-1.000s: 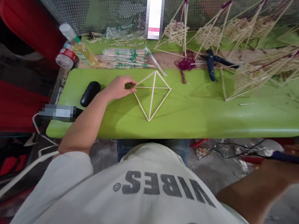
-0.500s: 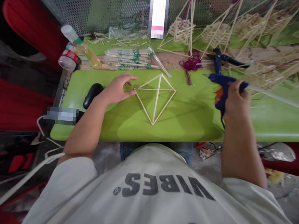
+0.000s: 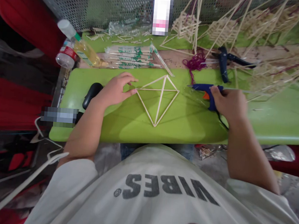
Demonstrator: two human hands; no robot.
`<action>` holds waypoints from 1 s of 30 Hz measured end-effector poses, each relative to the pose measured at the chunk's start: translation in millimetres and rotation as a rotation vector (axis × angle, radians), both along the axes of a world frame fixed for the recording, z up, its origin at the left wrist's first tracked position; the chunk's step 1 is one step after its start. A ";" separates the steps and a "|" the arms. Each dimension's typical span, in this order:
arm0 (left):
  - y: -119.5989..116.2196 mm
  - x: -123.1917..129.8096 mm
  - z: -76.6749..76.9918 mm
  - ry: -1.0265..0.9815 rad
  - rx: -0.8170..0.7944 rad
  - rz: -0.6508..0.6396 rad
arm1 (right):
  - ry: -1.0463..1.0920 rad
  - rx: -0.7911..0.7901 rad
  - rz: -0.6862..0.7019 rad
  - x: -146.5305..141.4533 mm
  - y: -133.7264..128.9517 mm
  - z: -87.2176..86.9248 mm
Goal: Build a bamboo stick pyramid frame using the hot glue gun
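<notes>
A frame of thin wooden sticks, joined into a pyramid-like shape, rests on the green tabletop. At its left corner is my left hand, the thumb tip and curled fingers closed about the stick ends; the exact contact is hard to see. To the right of the frame, my right hand grips a blue hot glue gun with an orange trigger. Its nozzle points left, a short gap from the frame's right corner. A glue stick runs out of the gun's rear, and a black cord hangs beneath it.
Packed wooden sticks lie behind the frame, beside purple thread and dark-handled cutters. Several finished stick structures stand back right. Bottles and a black computer mouse are at left.
My right hand has brought the glue gun leftward and slightly down, so its nozzle is nearer the stick frame. My left hand stays at the frame's left corner.
</notes>
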State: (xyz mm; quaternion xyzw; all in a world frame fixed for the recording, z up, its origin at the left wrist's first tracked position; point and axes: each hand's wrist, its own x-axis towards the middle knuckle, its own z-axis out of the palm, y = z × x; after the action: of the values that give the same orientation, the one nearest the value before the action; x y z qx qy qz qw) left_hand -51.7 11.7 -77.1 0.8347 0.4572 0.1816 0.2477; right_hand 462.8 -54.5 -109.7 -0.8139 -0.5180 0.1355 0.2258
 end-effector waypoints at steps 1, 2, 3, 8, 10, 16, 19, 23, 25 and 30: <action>-0.1 0.3 0.0 0.005 0.000 0.005 | -0.110 -0.045 -0.033 -1.7 -5.3 4.1; -0.2 0.7 -0.4 0.010 0.004 0.011 | -0.196 -0.067 -0.060 -4.9 -11.2 9.2; -0.3 1.2 -1.2 0.013 0.011 0.015 | -0.245 -0.053 -0.069 -9.7 -17.4 15.5; -2.9 8.0 -7.1 -0.025 0.090 0.016 | 0.037 0.349 0.244 -62.1 -41.4 61.4; -5.6 12.8 -6.9 -0.046 0.107 0.029 | 0.202 0.492 0.445 -90.9 -42.8 80.6; -16.7 25.4 -5.8 -0.113 0.174 0.073 | 0.198 0.555 0.685 -148.7 -26.8 94.8; -21.1 30.5 -8.6 -0.175 0.183 0.106 | 0.224 0.515 0.616 -155.4 -19.4 80.2; -25.1 44.1 -6.4 -0.222 0.139 0.106 | 0.184 0.540 0.623 -155.8 -9.6 67.9; -27.2 54.9 -1.6 -0.256 0.092 0.091 | 0.151 0.543 0.679 -155.9 -3.9 67.1; -31.8 81.7 6.0 -0.414 -0.023 0.011 | 0.059 0.611 0.810 -157.4 6.3 66.7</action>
State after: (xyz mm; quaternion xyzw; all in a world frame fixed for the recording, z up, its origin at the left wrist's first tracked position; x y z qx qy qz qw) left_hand 29.9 -20.1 -71.1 0.7740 0.4031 0.3455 0.3450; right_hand 305.4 -48.2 -43.1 -0.4404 -0.8014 0.0773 0.3972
